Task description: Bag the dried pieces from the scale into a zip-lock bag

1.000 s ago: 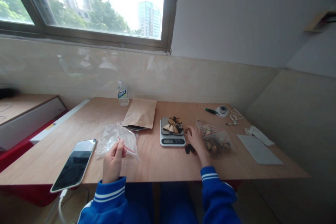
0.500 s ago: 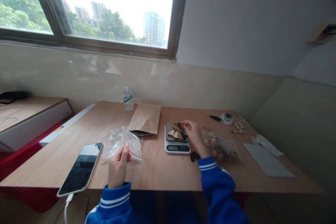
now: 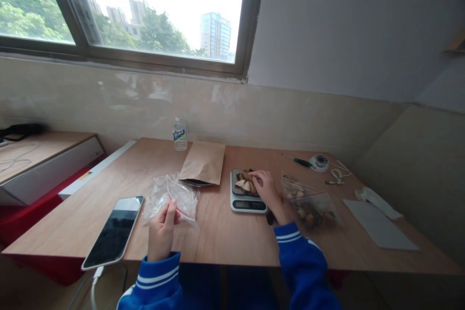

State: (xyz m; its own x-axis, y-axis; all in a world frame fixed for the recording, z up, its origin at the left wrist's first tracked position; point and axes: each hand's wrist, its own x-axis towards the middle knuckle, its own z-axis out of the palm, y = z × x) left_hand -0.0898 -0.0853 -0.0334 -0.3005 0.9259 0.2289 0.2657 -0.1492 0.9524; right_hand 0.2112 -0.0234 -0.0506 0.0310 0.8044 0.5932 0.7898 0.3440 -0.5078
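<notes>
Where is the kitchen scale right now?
The kitchen scale sits mid-table under the right hand, between the brown paper envelope and the filled zip bag.

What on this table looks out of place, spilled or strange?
One small dark piece lies loose on the table, beside the scale and the right hand, apart from the pile on the scale. Also the phone overhangs the table's front edge.

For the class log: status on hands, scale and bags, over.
Left hand pinches empty zip bag. Right hand on dried pieces atop scale. Filled bag beside right wrist.
</notes>
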